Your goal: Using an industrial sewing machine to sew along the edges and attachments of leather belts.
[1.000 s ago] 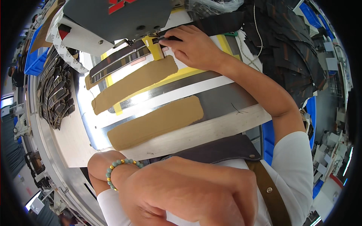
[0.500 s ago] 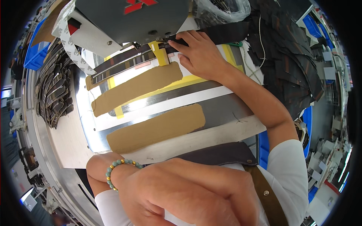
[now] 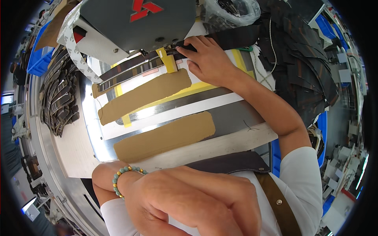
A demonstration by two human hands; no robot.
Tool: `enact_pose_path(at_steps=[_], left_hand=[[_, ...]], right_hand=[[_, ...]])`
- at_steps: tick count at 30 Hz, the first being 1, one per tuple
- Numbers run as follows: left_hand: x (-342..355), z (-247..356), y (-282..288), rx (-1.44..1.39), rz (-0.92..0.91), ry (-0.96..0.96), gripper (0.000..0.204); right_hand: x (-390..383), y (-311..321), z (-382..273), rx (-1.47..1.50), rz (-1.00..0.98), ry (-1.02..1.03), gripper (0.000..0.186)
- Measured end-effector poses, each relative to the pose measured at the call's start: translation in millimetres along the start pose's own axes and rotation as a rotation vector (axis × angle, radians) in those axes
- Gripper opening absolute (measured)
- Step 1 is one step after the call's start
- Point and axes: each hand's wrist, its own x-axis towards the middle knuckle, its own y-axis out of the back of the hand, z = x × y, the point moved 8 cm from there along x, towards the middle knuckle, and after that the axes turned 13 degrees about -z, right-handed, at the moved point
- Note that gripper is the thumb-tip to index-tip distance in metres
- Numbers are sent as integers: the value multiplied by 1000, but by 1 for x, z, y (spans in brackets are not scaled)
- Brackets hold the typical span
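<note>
My right hand [image 3: 206, 61] rests at the sewing machine [image 3: 134, 25], fingers apart and curved, fingertips on a black strip [image 3: 236, 37] just right of the yellow foot attachment [image 3: 169, 63]. A dark striped piece with a zipper [image 3: 128, 72] runs leftward from there. Two tan strips [image 3: 143, 96] [image 3: 165, 137] lie on the plate nearer me, on and below yellow tape [image 3: 242, 59]. My left hand [image 3: 197, 202], with a green-and-gold bead bracelet [image 3: 120, 177] at the wrist, is curled close to the camera; whatever its fingers hold, if anything, is hidden.
Piled zipper pieces [image 3: 59, 98] lie on the left of the table [image 3: 75, 153], dark cut pieces [image 3: 299, 67] and cord at right. A blue bin [image 3: 39, 59] stands far left, a plastic bag [image 3: 232, 11] at the back, more workstations beyond.
The whole view has shifted slightly downward in the picture. My right hand has stayed at the machine with its fingers shifting slightly; my left hand stays curled near the camera.
</note>
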Motion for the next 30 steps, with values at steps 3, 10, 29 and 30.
enact_pose_path(at_steps=[3, 10, 29, 30], left_hand=[[17, 23, 1, -8, 325, -211, 16], [-3, 39, 1, -83, 672, -402, 9], [-1, 19, -2, 44, 375, -526, 12], [-5, 17, -3, 68, 409, -555, 13]], right_hand=[[0, -1, 1, -3, 12, 7, 42], [-1, -3, 4, -14, 32, 11, 41], [1, -6, 10, -60, 18, 5, 44], [1, -6, 8, -45, 27, 11, 44]])
